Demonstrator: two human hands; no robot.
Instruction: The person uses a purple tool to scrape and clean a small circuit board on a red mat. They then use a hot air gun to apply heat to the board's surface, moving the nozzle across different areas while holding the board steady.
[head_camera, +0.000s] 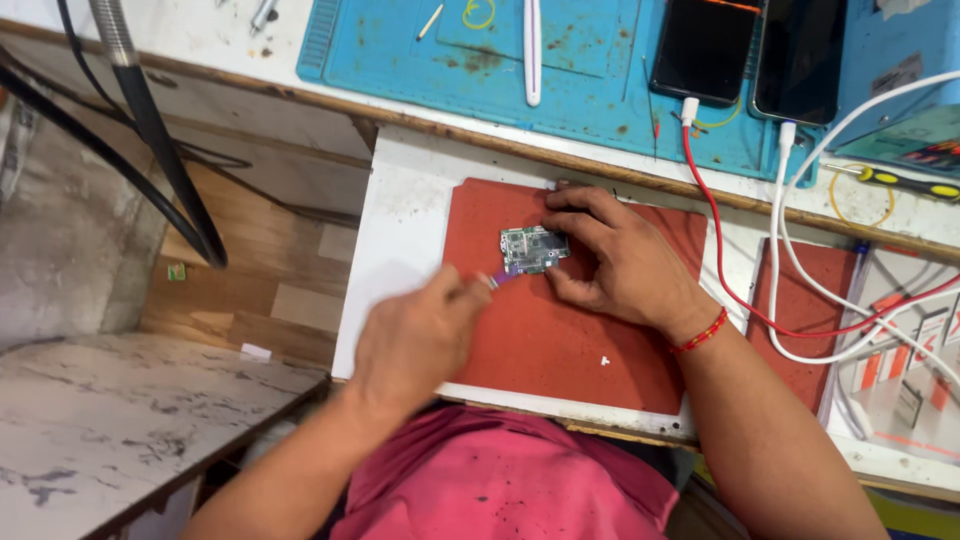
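Your right hand (620, 262) pinches the circuit board (533, 249); your left hand (415, 340), beside it, grips a purple-tipped tool (497, 280). A slip could gouge components.

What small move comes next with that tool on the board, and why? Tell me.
Probably ease the tool tip a touch further onto the board's near edge. The left hand holds the tool at that edge, slightly blurred, while the right hand steadies the board on the red mat.

one circuit board (533, 249); two phones (704, 45), two red mats (560, 320)
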